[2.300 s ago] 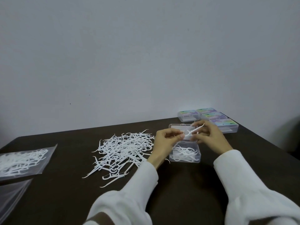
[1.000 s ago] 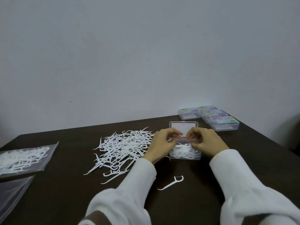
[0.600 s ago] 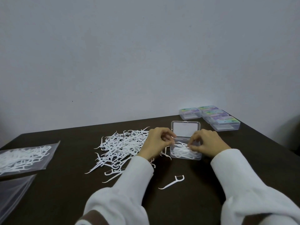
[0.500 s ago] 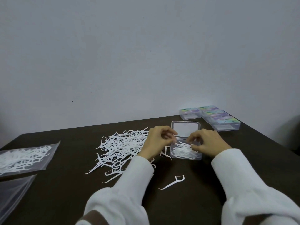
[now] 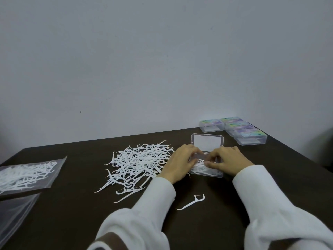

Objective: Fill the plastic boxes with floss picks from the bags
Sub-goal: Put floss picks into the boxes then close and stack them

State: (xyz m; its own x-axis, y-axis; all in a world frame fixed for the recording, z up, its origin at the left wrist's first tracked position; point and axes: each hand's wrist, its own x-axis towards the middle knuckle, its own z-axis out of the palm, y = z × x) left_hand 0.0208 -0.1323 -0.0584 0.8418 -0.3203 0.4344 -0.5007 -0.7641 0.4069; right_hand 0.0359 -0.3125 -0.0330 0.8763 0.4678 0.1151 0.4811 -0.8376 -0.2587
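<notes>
A clear plastic box (image 5: 219,175) sits open on the dark table (image 5: 234,204), with its lid (image 5: 207,142) raised behind it and white floss picks inside. My left hand (image 5: 181,162) grips the box's left back corner, fingers curled over the rim. My right hand (image 5: 228,160) reaches into the box from the right, its thumb and curled fingers pinching the floss picks (image 5: 200,169) inside. A big loose pile of floss picks (image 5: 138,161) lies just left of my left hand. One stray floss pick (image 5: 191,202) lies nearer to me, between my sleeves.
Several closed plastic boxes with coloured labels (image 5: 250,136) stand at the back right corner. A clear bag with floss picks (image 5: 25,174) lies at the far left. In front of it lies another clear bag (image 5: 14,212). A plain wall rises behind the table.
Both hands lowered a bundle of picks into the box, and one pick dropped onto the table. My left hand drew back briefly and now grips the box again.
</notes>
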